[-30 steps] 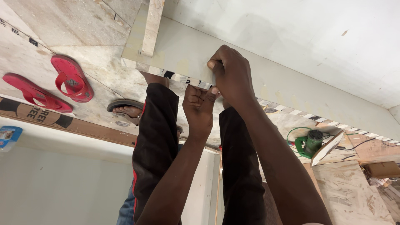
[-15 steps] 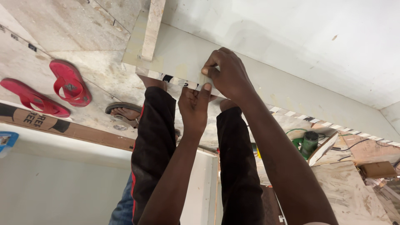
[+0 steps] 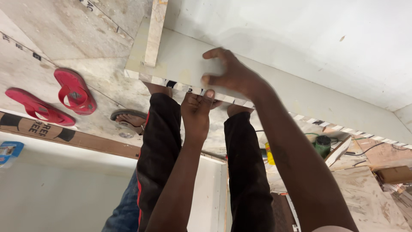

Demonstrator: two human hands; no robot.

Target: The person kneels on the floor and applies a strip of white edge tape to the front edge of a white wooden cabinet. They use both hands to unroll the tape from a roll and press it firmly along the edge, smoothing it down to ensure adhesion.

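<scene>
- Head view: your right hand (image 3: 229,75) lies spread on the face of a long pale board (image 3: 189,64). The fingers are wide and flat; they press on the board and grip nothing.
- Your left hand (image 3: 198,109) is closed to a narrow pinch at the board's near edge, thumb and fingertips touching the striped edge band (image 3: 171,83). You cannot tell whether anything small sits inside the pinch.
- The board runs from left of your hands away to the right, in front of a white panel (image 3: 300,38). A narrow wood strip (image 3: 154,32) lies across its left end.
- Your legs in black trousers (image 3: 161,146) stand just behind the left hand, bare feet on the floor (image 3: 56,38).
- Progress, as a judgement: the board is positioned and held steady, and work at its edge is under way. The band looks seated along the visible edge, but how much of it is finished cannot be determined.
- Surroundings: two red sandals (image 3: 75,91) lie well left of the board. A green tool (image 3: 322,145) and a yellow item (image 3: 269,154) lie to the right, amid wood offcuts (image 3: 365,197).
</scene>
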